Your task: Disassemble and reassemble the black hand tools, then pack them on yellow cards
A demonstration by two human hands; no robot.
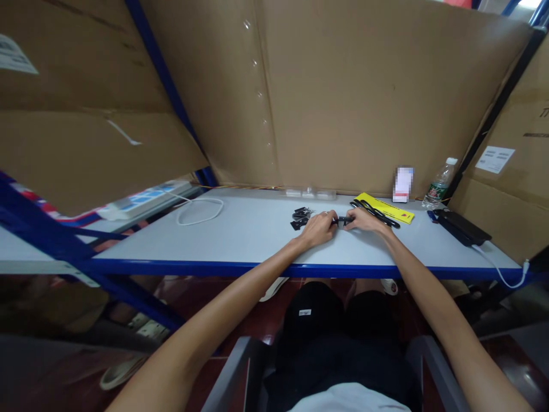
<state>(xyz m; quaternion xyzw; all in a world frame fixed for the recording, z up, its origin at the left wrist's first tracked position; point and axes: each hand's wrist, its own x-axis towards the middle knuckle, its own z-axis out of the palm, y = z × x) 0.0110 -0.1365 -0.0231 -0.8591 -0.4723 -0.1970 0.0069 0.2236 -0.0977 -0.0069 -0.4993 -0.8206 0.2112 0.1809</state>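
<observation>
My left hand [319, 229] and my right hand [363, 220] meet over the white tabletop, near its middle right. Between their fingertips is a small black part [343, 220], too small to make out its kind. Both hands are closed on it, one at each end. Just left of my left hand lies a loose group of small black pieces [300, 215], some with shiny metal bits. Behind my right hand, long black looped pieces [377, 214] rest partly across a yellow printed card or packet [397, 213].
At the back stand a blurred phone [402, 186] and a plastic bottle [438, 184]. A black box-like device [462, 226] with a white cable lies right. Clear plastic packaging [309, 194] sits against the cardboard wall [326, 97]. A white cable [199, 222] loops at left.
</observation>
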